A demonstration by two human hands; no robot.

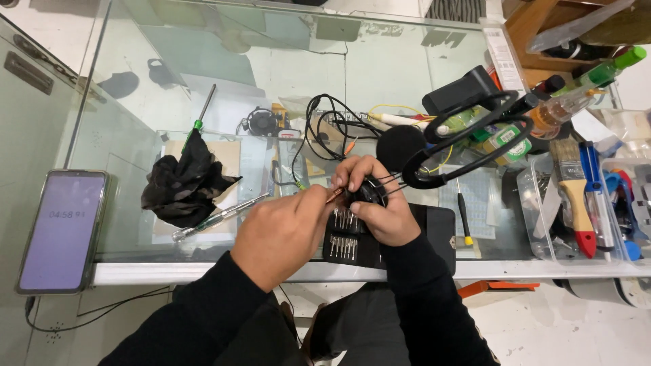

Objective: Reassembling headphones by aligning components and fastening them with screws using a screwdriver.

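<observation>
Repair workshop: glass bench (271,61) holding screwdrivers (201,112), wires (325,129), paintbrush (573,190) and tool tray (542,230), all lying beyond the fingers (352,173).

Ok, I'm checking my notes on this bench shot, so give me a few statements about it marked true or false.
1. The left hand holds a small screwdriver against the headphone earcup. True.
2. The right hand rests flat on the smartphone. False: it grips the earcup; the phone lies apart at the far left.
3. A black bit case lies open beneath the hands. True.
4. The paintbrush lies on the black cloth. False: it sits in a clear plastic tray at the right.
</observation>
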